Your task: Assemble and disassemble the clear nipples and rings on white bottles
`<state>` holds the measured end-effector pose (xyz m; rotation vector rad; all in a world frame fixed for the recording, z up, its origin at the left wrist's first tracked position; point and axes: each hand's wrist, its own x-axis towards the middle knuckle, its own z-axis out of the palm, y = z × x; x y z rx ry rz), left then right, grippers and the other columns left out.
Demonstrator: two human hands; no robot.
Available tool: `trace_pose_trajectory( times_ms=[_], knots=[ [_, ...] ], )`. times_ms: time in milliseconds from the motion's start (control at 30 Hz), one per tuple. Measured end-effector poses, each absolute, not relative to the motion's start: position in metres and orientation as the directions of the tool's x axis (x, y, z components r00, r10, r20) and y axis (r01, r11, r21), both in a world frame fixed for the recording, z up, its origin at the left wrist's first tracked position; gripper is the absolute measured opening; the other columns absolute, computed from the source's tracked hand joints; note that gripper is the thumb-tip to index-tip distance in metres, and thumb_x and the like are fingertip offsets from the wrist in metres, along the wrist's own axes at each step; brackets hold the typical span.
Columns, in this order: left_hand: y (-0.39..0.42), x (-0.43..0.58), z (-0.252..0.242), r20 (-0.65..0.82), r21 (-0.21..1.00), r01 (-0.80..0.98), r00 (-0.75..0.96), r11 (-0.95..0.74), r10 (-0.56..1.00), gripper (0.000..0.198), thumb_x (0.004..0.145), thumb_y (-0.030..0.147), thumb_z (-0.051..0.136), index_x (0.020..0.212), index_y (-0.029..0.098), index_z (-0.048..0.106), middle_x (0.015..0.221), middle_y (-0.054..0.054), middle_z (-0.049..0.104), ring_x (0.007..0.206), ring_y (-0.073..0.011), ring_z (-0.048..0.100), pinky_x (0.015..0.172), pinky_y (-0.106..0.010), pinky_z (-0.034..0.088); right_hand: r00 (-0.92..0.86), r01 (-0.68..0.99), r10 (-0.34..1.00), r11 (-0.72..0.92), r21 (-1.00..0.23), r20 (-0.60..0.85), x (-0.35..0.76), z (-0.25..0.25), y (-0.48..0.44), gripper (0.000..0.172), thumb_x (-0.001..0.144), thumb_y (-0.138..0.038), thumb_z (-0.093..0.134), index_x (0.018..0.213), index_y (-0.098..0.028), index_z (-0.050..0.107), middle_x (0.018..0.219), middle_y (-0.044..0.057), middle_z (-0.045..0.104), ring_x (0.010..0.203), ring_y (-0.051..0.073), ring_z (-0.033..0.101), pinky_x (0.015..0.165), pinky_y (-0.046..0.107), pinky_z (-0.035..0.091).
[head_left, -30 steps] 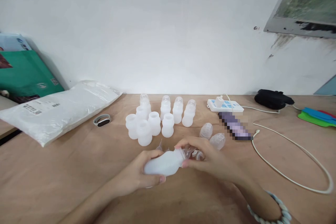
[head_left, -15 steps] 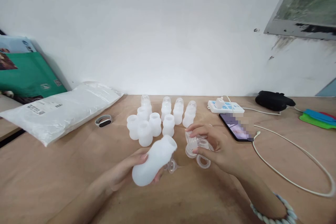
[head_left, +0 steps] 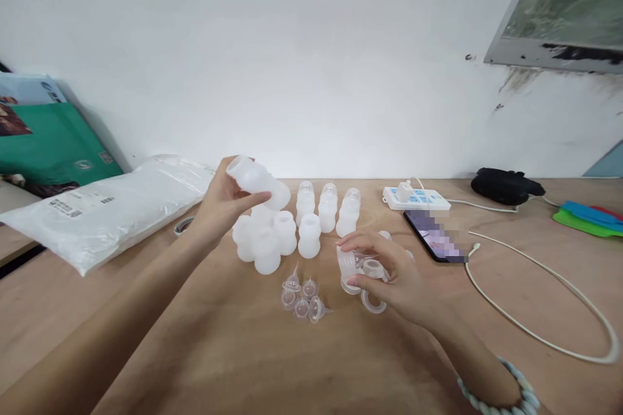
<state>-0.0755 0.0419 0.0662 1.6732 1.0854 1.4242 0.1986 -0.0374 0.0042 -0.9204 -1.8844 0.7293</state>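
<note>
My left hand (head_left: 224, 201) is closed round a frosted white baby bottle (head_left: 260, 183), tilted and with its open mouth pointing up and left. It is over a cluster of open white bottles (head_left: 267, 253). My right hand (head_left: 389, 269) pinches a clear threaded bottle ring (head_left: 346, 262) between thumb and fingers. Under and beside that hand lie more clear rings (head_left: 374, 303), partly hidden by it. Several clear silicone nipples (head_left: 302, 307) sit together on the table, between the two hands. Behind the cluster stand bottles with clear domed caps (head_left: 329, 207).
A white plastic parcel (head_left: 111, 207) lies at the left, by a partly hidden wristband (head_left: 182, 227). To the right are a power strip (head_left: 423, 198), a phone (head_left: 433, 240), a looped white cable (head_left: 574, 285) and a black pouch (head_left: 506, 186). A wall rises behind the table.
My left hand has carried the bottle up and left from the front to above the bottle cluster, turning its mouth leftward. The nipples are now uncovered. My right hand has kept its pinch.
</note>
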Motion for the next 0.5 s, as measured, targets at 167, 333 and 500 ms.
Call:
trace_pose_trajectory(
  times_ms=[167, 333, 500],
  knots=[
    [0.074, -0.068, 0.064, 0.522, 0.728, 0.473, 0.087, -0.496, 0.849, 0.059, 0.068, 0.025, 0.075, 0.118, 0.024, 0.044, 0.105, -0.002, 0.058, 0.086, -0.0205, 0.064, 0.072, -0.033, 0.053, -0.318, 0.293, 0.831, 0.544, -0.786, 0.457, 0.199, 0.004, -0.037, 0.026, 0.083, -0.024, 0.07, 0.108, -0.026, 0.063, 0.114, 0.005, 0.067, 0.107, 0.022, 0.061, 0.089, 0.037, 0.05],
    [0.086, -0.061, 0.051, 0.481, 0.542, 0.72, 0.156, -0.432, 0.863, 0.046, 0.074, 0.031, 0.068, 0.116, 0.022, 0.049, 0.103, -0.005, 0.065, 0.086, -0.0244, 0.064, 0.071, -0.035, 0.052, -0.325, 0.28, 0.83, 0.543, -0.792, 0.454, 0.199, 0.004, -0.037, 0.026, 0.084, -0.029, 0.07, 0.109, -0.026, 0.063, 0.114, 0.005, 0.067, 0.108, 0.023, 0.061, 0.092, 0.039, 0.05],
    [0.093, -0.061, 0.044, 0.426, 0.484, 0.775, 0.198, -0.407, 0.883, 0.052, 0.073, 0.032, 0.065, 0.123, 0.02, 0.053, 0.112, -0.01, 0.064, 0.09, -0.0275, 0.065, 0.07, -0.035, 0.052, -0.338, 0.293, 0.832, 0.538, -0.79, 0.44, 0.198, 0.006, -0.039, 0.026, 0.084, -0.031, 0.07, 0.109, -0.027, 0.064, 0.114, 0.005, 0.067, 0.106, 0.022, 0.061, 0.091, 0.038, 0.051]
  ],
)
